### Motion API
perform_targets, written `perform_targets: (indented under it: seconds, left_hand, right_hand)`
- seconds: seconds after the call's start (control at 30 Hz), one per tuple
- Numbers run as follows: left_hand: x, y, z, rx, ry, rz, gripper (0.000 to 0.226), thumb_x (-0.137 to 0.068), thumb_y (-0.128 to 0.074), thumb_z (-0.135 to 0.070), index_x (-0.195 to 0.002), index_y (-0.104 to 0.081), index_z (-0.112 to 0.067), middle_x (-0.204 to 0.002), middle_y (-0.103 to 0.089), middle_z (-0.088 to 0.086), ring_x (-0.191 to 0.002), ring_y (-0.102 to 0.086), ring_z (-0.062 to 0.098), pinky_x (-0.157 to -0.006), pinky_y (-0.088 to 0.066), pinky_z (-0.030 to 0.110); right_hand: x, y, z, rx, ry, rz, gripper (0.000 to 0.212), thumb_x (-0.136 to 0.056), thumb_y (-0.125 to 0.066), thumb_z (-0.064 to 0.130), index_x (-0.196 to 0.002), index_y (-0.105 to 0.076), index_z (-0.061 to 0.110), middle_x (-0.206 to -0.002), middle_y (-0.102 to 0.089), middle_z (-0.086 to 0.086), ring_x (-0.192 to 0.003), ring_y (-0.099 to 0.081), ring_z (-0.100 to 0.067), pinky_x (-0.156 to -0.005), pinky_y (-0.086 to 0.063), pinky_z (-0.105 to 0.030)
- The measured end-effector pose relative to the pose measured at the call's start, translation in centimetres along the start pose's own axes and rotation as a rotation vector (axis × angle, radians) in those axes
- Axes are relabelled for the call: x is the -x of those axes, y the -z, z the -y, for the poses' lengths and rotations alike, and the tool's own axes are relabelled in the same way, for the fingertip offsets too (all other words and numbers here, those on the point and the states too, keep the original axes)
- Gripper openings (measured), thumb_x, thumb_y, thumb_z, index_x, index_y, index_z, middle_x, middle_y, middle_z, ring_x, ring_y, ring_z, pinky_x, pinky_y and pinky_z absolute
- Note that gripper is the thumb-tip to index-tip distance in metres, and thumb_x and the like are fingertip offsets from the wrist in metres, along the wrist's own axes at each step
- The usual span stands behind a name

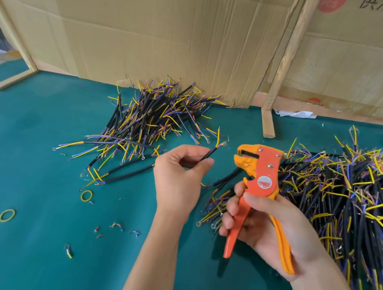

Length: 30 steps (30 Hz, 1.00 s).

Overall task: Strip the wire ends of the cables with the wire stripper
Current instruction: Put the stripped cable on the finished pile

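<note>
In the head view, the left hand (178, 180) pinches a black cable (208, 156) between thumb and fingers, its grip closed on the sheath, with the cable's far end pointing up and right toward the stripper (258, 178). That end fans into a yellow wire and a couple of thinner ones that look frayed; whether they are already bared is too small to tell. The right hand (262, 226) wraps the stripper's two orange handles, its grip closed round them; the handles stand spread, and the jaws at the far left of the tool look slightly apart, just right of the cable tip but not touching it. To do this step well, I would judge that the left hand should slide closer to the cable's end so the short wires stay stiff, then feed one wire squarely into the jaws before squeezing. Feeding all at once risks nicking strands. A pile of cables (155, 112) lies far on the green desk (41, 123), and a bigger heap (349, 204) sits right, touching the right wrist area. Two yellow bands (86, 195) and bits of insulation (116, 226) lie near left, which suggests that earlier ends are done.
</note>
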<state>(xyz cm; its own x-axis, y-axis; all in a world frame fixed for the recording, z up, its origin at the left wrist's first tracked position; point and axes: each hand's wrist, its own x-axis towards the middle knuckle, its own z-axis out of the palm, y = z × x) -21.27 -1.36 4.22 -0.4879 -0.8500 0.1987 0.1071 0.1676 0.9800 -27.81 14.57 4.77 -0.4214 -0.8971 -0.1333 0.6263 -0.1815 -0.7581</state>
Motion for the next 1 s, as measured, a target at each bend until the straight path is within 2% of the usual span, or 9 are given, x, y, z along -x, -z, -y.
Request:
perform_targets:
  seconds: [0.2,0.3,0.43,0.5,0.63,0.73,0.83,0.9,1.0]
  left_hand:
    - [0.0,0.2,-0.1,-0.048,-0.014,0.012,0.027,-0.074,-0.082,-0.003,-0.074,-0.074,-0.028,-0.071,-0.073,-0.013,-0.065,-0.066,0.001,-0.067,-0.051,0.015]
    - [0.2,0.2,-0.4,-0.096,-0.02,0.044,0.025,-0.074,-0.082,-0.002,-0.077,-0.075,-0.025,-0.07,-0.073,-0.015,-0.064,-0.065,-0.002,-0.066,-0.05,0.013]
    - [0.4,0.0,-0.5,-0.164,-0.028,0.063,0.02,-0.073,-0.082,-0.002,-0.08,-0.077,-0.021,-0.07,-0.073,-0.01,-0.064,-0.065,-0.001,-0.065,-0.05,0.013]
    - [0.5,0.0,-0.6,-0.176,-0.03,0.057,0.02,-0.073,-0.083,-0.002,-0.079,-0.077,-0.02,-0.069,-0.073,-0.011,-0.062,-0.064,-0.003,-0.064,-0.049,0.011]
    - [0.7,-0.4,-0.7,-0.177,-0.061,0.09,0.023,-0.074,-0.082,-0.001,-0.081,-0.077,-0.023,-0.072,-0.073,-0.014,-0.064,-0.065,-0.005,-0.067,-0.049,0.01]
    - [1.2,-1.3,-0.9,-0.23,-0.133,0.274,0.027,-0.08,-0.076,-0.005,-0.1,-0.078,-0.023,-0.093,-0.076,-0.011,-0.085,-0.069,-0.001,-0.084,-0.054,0.02]
    - [2.0,-2.3,-1.1,-0.292,-0.141,0.539,0.032,-0.088,-0.062,-0.016,-0.115,-0.075,-0.028,-0.112,-0.074,-0.016,-0.106,-0.065,-0.005,-0.097,-0.049,0.018]
    - [1.8,-1.8,-0.9,-0.332,-0.169,0.456,0.026,-0.089,-0.062,-0.016,-0.109,-0.077,-0.026,-0.113,-0.073,-0.015,-0.114,-0.061,-0.006,-0.101,-0.042,0.013]
    - [0.1,1.6,-0.3,-0.574,-0.171,-0.029,0.017,-0.088,-0.064,-0.012,-0.097,-0.077,-0.019,-0.104,-0.075,-0.005,-0.105,-0.065,0.015,-0.093,-0.04,0.018]
  right_hand:
    - [-0.5,-1.1,-0.7,0.03,0.006,0.008,0.042,-0.064,-0.092,0.016,-0.097,-0.067,0.007,-0.082,-0.062,-0.02,-0.07,-0.064,-0.036,-0.069,-0.058,-0.048]
    - [-0.3,-1.0,-0.4,0.044,0.016,-0.013,0.032,-0.069,-0.083,0.011,-0.097,-0.068,0.008,-0.081,-0.061,-0.02,-0.07,-0.063,-0.036,-0.068,-0.058,-0.047]
    - [-0.3,-1.0,-0.5,0.112,-0.018,-0.008,0.028,-0.072,-0.082,0.01,-0.096,-0.067,0.008,-0.078,-0.057,-0.019,-0.066,-0.059,-0.035,-0.066,-0.056,-0.047]
    - [-0.5,-1.3,-0.7,0.119,-0.017,-0.023,0.019,-0.078,-0.082,0.014,-0.083,-0.064,0.01,-0.069,-0.05,-0.014,-0.057,-0.053,-0.029,-0.056,-0.052,-0.042]
    - [-0.8,-1.6,-1.0,0.134,0.056,-0.187,0.046,-0.079,-0.079,0.03,-0.056,-0.043,0.014,-0.049,-0.03,-0.003,-0.034,-0.031,-0.015,-0.037,-0.033,-0.024]
    - [-1.1,-1.6,-0.8,0.004,0.172,-0.28,0.037,-0.079,-0.075,0.033,-0.06,-0.047,0.019,-0.051,-0.03,0.0,-0.035,-0.03,-0.012,-0.034,-0.032,-0.023]
    - [-1.0,-0.4,0.4,-0.184,0.316,-0.356,0.018,-0.084,-0.069,0.026,-0.072,-0.058,0.017,-0.062,-0.046,-0.001,-0.05,-0.047,-0.017,-0.05,-0.049,-0.028]
    - [-0.5,0.7,1.2,-0.253,0.368,-0.346,0.01,-0.086,-0.067,0.021,-0.081,-0.062,0.014,-0.073,-0.054,-0.004,-0.064,-0.056,-0.021,-0.065,-0.056,-0.032]
    - [-0.4,1.2,1.1,-0.268,0.351,-0.293,0.008,-0.084,-0.066,0.016,-0.088,-0.061,0.012,-0.079,-0.057,-0.007,-0.07,-0.059,-0.024,-0.071,-0.057,-0.036]
